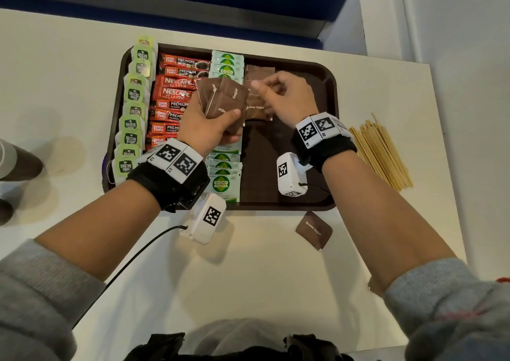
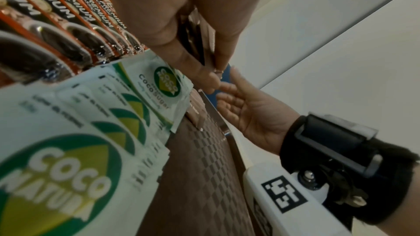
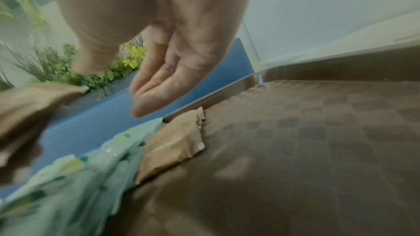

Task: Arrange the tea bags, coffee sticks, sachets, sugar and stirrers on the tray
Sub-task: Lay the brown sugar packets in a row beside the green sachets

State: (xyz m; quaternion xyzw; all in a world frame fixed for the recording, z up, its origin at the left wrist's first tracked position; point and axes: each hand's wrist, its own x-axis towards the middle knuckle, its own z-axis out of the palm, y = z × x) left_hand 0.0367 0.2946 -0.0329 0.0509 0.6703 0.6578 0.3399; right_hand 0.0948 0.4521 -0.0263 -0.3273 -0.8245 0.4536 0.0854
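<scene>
White tabletop, dark brown plastic tray [image 1: 325, 84] mid-frame — left hand [image 1: 209, 123] clamps a fan of brown paper sugar sachets [image 1: 223, 98], right hand [image 1: 287, 95] loose and empty — each is best laid overlapping down the brown column.

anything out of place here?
Yes. One brown sugar packet lies askew on the table in front of the tray, off it. The stirrers sit on the table right of the tray. The left hand holds more brown packets.
</scene>
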